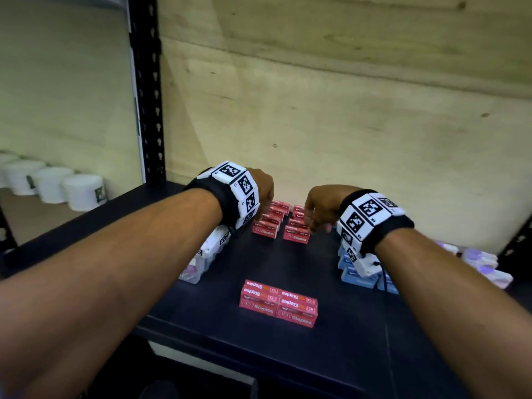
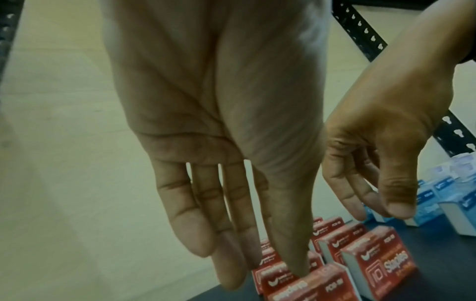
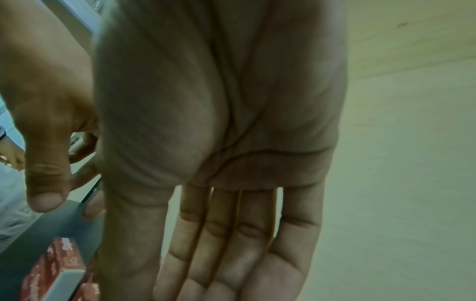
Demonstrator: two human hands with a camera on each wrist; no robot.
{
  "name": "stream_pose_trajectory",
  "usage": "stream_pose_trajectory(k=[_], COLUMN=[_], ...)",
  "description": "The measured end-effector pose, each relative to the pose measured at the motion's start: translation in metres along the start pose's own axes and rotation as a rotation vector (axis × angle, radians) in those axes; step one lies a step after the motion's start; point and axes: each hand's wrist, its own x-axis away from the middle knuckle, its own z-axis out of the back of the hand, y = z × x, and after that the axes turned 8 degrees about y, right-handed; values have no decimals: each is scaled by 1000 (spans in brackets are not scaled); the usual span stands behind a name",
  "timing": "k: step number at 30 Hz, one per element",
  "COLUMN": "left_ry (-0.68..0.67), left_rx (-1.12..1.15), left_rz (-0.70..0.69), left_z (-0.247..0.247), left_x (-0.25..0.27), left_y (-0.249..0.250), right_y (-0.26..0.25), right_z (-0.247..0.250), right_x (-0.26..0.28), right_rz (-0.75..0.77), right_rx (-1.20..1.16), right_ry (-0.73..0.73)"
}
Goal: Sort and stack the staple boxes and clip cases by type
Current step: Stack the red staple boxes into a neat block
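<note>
Two rows of red staple boxes [image 1: 283,226] stand at the back of the black shelf [image 1: 311,263]. My left hand [image 1: 263,197] hovers over the left row, and my right hand [image 1: 318,223] is beside the right row. In the left wrist view my left hand [image 2: 262,270] has straight fingers, its thumb tip touching the top of a red box [image 2: 309,285]; more red boxes [image 2: 381,262] stand beside it. In the right wrist view my right hand [image 3: 231,264] is flat and empty, a red box [image 3: 59,262] at its lower left. A stacked block of red staple boxes [image 1: 277,302] sits near the front.
Blue staple boxes [image 1: 359,276] stand at the right under my right wrist, also in the left wrist view as blue boxes [image 2: 453,203]. Clear clip cases lie at the left [image 1: 195,266] and the far right [image 1: 486,267]. A plywood wall [image 1: 345,110] backs the shelf. White jars [image 1: 57,182] sit on the neighbouring shelf.
</note>
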Motion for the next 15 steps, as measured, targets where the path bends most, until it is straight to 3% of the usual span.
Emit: stream_pose_trajectory(k=[15], left_ry=[-82], left_rx=[-173], left_rz=[77], left_z=[-24], left_x=[-21], left_y=[9], right_y=[-10], right_z=[-8], right_x=[-4], right_rz=[-15], right_rx=[1], right_ry=[-43])
